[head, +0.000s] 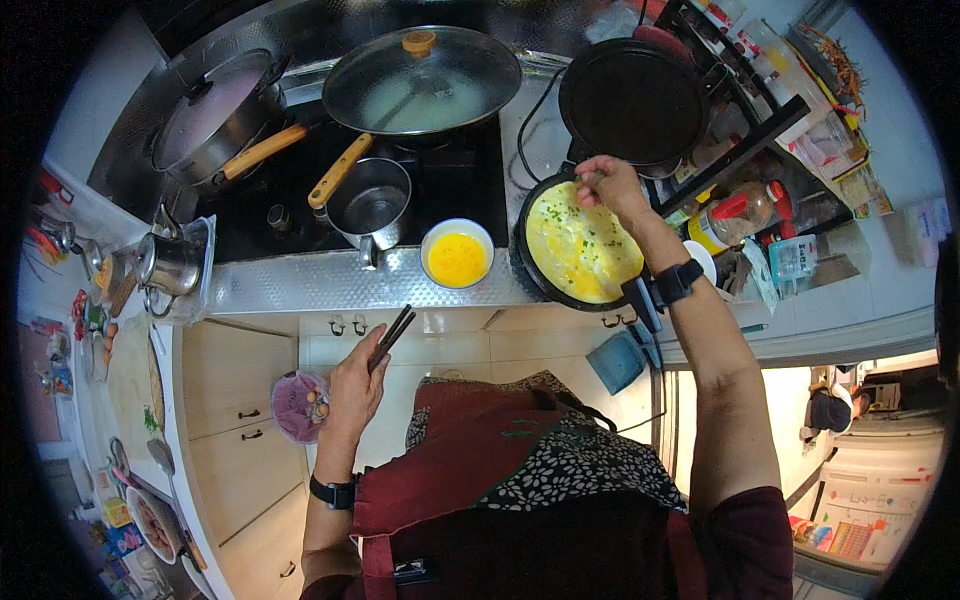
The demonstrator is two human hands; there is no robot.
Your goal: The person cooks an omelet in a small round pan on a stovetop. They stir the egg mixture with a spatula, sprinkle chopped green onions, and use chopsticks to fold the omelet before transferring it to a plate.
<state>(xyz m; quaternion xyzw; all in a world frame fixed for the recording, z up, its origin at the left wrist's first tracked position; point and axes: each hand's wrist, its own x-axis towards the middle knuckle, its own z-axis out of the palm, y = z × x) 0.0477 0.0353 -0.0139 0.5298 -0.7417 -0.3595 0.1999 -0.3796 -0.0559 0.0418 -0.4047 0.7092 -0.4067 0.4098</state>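
Note:
My left hand [358, 386] grips a pair of dark chopsticks [393, 337] in front of the counter edge. Over the far side of an electric griddle pan [529, 262] is my right hand [609, 186], fingertips pinched together; whether something small is between them is hidden. A thin yellow egg pancake [577, 247] covers the pan's plate, with chopped green onion [559, 214] scattered mostly on its upper half. The pan's black lid [634, 101] stands raised behind it. Left of the pan, a white bowl [487, 259] holds beaten egg [457, 259].
A small saucepan [375, 202], a glass-lidded wok [420, 82] and a lidded pot [217, 127] stand at the cooktop. Jars [742, 214] and packets crowd the right side. A lined bin [289, 405] with eggshells sits on the floor. Another person [831, 411] is beyond the doorway.

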